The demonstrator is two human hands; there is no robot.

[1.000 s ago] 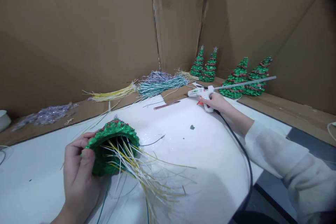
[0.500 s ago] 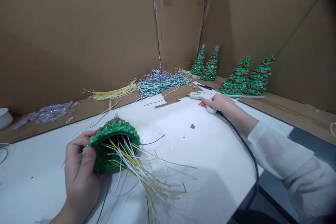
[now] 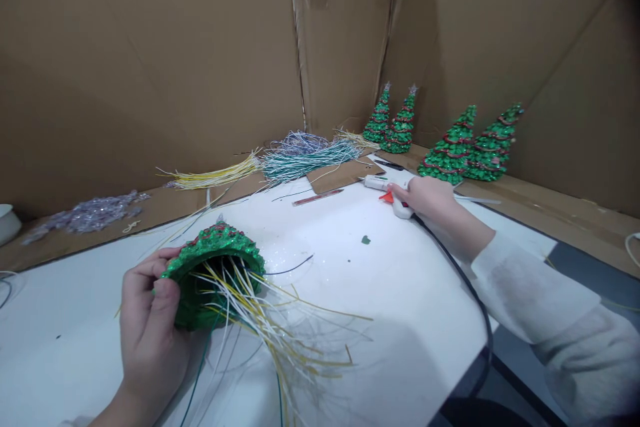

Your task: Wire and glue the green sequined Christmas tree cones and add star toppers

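My left hand (image 3: 153, 320) grips the rim of a glittery green Christmas tree ornament (image 3: 220, 242), tipped on its side with its hollow base facing me. Thin yellow and white wires (image 3: 277, 333), plus a few dark green ones, spill out of that opening over the table. Farther right, my right hand (image 3: 433, 203) is closed around the handle of a white hot glue gun (image 3: 376, 182) with an orange-red trigger. Its nozzle points left, well apart from the ornament. A pale glue stick (image 3: 480, 200) shows behind that hand.
Several finished-looking green trees (image 3: 447, 147) stand at the back right. Bundles of yellow-white wires (image 3: 215, 175) and teal-white wires (image 3: 305, 163) lie along the cardboard wall. A reddish pencil-like stick (image 3: 318, 197) rests on the white tabletop (image 3: 400, 287). A black cord (image 3: 467, 273) trails from the glue gun.
My right hand has turned the glue gun slightly, and the glue stick behind it now slants lower. The left hand and the ornament have hardly moved; the view shifted a little.
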